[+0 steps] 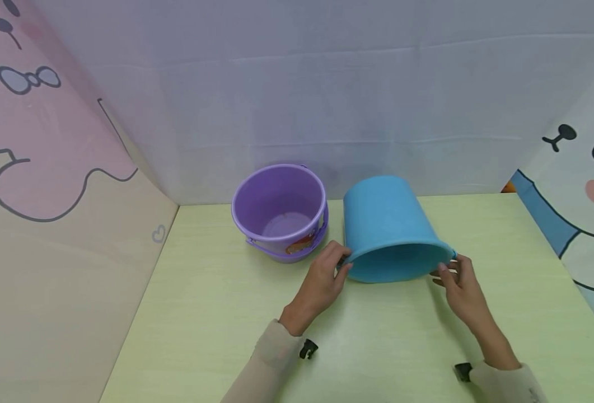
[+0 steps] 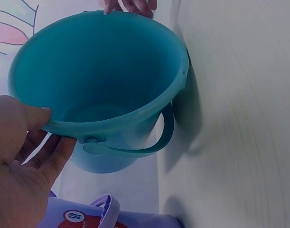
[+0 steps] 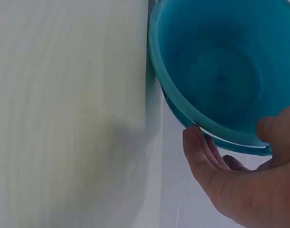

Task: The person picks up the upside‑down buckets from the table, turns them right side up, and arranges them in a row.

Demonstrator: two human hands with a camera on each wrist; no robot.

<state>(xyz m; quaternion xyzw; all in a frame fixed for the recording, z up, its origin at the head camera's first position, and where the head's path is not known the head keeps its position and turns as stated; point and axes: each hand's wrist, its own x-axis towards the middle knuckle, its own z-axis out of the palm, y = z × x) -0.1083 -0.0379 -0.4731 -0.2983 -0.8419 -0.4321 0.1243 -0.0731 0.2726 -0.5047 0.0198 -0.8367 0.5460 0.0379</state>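
A light blue bucket (image 1: 384, 210) lies tipped on its side, its mouth facing me. With thumb and fingers, my left hand (image 1: 322, 280) grips the rim at the left; in the left wrist view the thumb (image 2: 38, 118) presses over the rim's edge close to where the handle joins. On the opposite side my right hand (image 1: 460, 288) holds the rim. The right wrist view shows its thumb (image 3: 268, 129) on the inner edge and its fingers outside, by the handle (image 3: 225, 145). The handle hangs down below the rim.
To the left of the blue bucket stands an upright purple bucket (image 1: 281, 193), its handle folded down along the front. Both are on a pale green table (image 1: 201, 313) backed by a white cloth (image 1: 297, 89). Cartoon-printed panels (image 1: 50, 235) flank the left and right sides.
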